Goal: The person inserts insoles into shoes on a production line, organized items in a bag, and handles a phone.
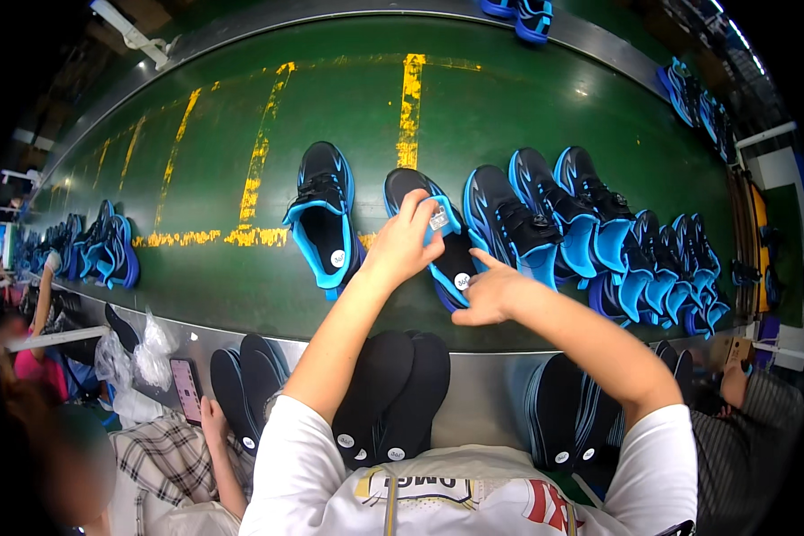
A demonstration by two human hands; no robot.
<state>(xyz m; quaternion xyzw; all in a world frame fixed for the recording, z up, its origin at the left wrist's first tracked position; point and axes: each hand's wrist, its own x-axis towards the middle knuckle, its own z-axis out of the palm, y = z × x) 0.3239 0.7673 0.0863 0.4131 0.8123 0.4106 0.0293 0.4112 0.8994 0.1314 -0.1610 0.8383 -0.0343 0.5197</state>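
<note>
In front of me a black and blue sneaker (451,259) lies on the green surface, toe pointing away. My left hand (405,243) is closed on its raised tongue (439,217), which carries a pale label. At the heel, my right hand (494,291) grips the collar, with the index finger along the side edge and the thumb low behind; its other fingers are partly hidden. A black insole with a round white sticker (462,281) shows inside. Just left of it stands another matching sneaker (322,214), also with a stickered insole, touched by neither hand.
Several matching sneakers (590,210) line up on the right, more (107,246) at the far left. Stacks of black insoles (375,380) rest along the metal edge (482,380) of the green surface (205,107). At lower left, another person holds a phone (186,390) beside clear plastic bags (154,348).
</note>
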